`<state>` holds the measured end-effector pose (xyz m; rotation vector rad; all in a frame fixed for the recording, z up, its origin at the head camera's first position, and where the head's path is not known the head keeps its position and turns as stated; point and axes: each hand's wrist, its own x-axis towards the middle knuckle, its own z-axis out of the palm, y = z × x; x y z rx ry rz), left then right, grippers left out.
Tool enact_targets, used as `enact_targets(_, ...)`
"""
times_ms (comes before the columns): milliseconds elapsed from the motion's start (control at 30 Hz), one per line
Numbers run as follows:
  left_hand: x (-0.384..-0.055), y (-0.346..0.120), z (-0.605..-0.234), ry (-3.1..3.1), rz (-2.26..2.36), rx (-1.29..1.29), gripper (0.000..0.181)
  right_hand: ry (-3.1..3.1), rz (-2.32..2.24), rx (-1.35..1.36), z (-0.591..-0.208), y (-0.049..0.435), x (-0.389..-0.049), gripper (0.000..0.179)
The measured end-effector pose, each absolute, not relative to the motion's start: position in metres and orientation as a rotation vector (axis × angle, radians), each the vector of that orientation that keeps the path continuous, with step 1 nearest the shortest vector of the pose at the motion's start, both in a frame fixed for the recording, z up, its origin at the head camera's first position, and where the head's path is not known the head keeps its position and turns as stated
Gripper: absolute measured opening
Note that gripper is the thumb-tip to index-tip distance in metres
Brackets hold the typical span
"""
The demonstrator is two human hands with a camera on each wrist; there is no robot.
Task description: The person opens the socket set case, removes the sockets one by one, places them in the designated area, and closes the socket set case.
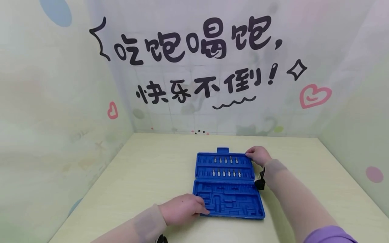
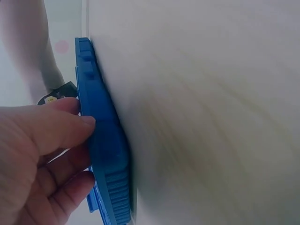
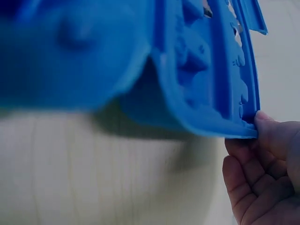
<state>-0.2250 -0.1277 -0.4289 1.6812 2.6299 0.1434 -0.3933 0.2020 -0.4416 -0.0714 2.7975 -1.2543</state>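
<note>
A blue plastic bit case (image 1: 212, 217) lies unfolded on the table in the head view. Two rows of small silver socket bits (image 1: 224, 173) stand in its far half; the near half shows bare moulded recesses. My left hand (image 1: 183, 210) grips the near left corner, its thumb against the outer side wall in the left wrist view. At the far right corner my right hand (image 1: 259, 156) pinches the rim between thumb and fingers. Seen from the right wrist, that half of the case (image 3: 201, 124) is tilted up, with a shadow beneath it.
The pale wooden table (image 1: 146, 168) runs back to a printed wall cloth (image 1: 188, 118) with large black lettering. A blue latch tab (image 1: 223, 150) sticks out from the case's far edge. Black wrist straps sit on both arms.
</note>
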Motion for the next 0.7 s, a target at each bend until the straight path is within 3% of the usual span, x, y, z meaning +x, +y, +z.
enact_targets(333, -0.23, -0.126, -0.419, 2.579, 0.19, 1.602, 0.029, 2.819, -1.131, -0.096, -0.442, 0.202, -0.392, 0.021)
enact_targets(500, -0.254, -0.127, -0.404, 2.63, 0.368, 1.338, 0.028, 2.861, -1.051, -0.122, -0.442, 0.204, -0.39, 0.02)
enact_targets(567, -0.263, -0.128, -0.401, 2.648, 0.405, 1.211, 0.036, 2.86, -1.047, -0.119, -0.443, 0.204, -0.39, 0.019)
enact_targets(700, -0.277, -0.13, -0.404, 2.624, 0.324, 1.034, 0.084, 2.848, -1.064, -0.112, -0.445, 0.203, -0.391, 0.019)
